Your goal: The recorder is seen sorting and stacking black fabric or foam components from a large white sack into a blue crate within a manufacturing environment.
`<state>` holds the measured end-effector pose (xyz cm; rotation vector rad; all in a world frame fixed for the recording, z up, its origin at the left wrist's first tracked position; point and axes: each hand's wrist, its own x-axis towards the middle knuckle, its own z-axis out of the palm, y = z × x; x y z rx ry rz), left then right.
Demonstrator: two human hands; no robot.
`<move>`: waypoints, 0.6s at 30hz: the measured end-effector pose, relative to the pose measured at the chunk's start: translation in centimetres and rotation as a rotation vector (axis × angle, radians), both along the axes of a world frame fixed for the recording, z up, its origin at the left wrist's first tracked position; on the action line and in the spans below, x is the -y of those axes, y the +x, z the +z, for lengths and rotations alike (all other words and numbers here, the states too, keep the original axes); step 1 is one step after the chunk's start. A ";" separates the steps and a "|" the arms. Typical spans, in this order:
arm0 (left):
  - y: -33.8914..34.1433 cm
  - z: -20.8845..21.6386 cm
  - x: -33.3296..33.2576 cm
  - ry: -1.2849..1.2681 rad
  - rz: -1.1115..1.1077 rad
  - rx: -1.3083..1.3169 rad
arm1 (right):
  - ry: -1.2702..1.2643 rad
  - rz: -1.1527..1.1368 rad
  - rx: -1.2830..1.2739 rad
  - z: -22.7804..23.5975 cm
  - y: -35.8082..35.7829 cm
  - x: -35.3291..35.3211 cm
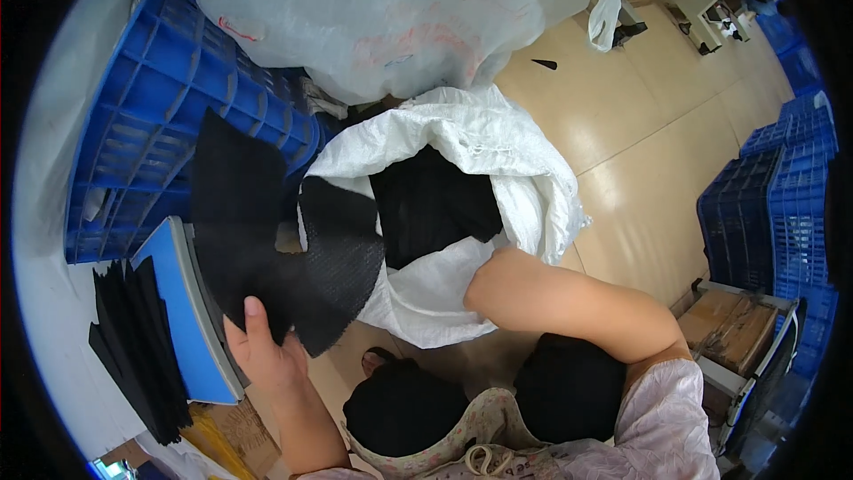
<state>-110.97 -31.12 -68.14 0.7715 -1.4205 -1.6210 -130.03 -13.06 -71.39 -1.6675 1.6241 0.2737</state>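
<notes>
the left grip (262, 347) is pinching black mesh fabric pieces (267, 231), which are fanning up and away from its thumb. the right grip is reaching down inside the white woven sack (515, 169), hidden, so i cannot tell its state; more black fabric (431, 200) is lying just above it.

White woven sack (498, 169), open, centre, black fabric pieces inside | translucent plastic bag (400, 9), top, faint red markings | brown cardboard box (733, 329), lower right, beside blue crates
</notes>
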 end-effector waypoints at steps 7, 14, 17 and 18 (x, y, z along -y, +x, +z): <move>-1.1 -1.2 -3.0 0.269 0.022 -0.043 | -0.630 -0.516 -0.291 -2.9 -1.6 1.4; -0.4 -2.3 -2.9 0.318 -0.024 0.005 | -0.364 -0.621 -0.472 -5.6 -3.5 1.9; -0.4 -2.3 -2.8 0.358 -0.016 0.004 | -0.346 -0.620 -0.443 -5.7 -4.6 0.9; -0.4 -2.3 -2.7 0.359 -0.021 0.000 | -0.404 -0.641 -0.369 -5.8 -5.1 0.8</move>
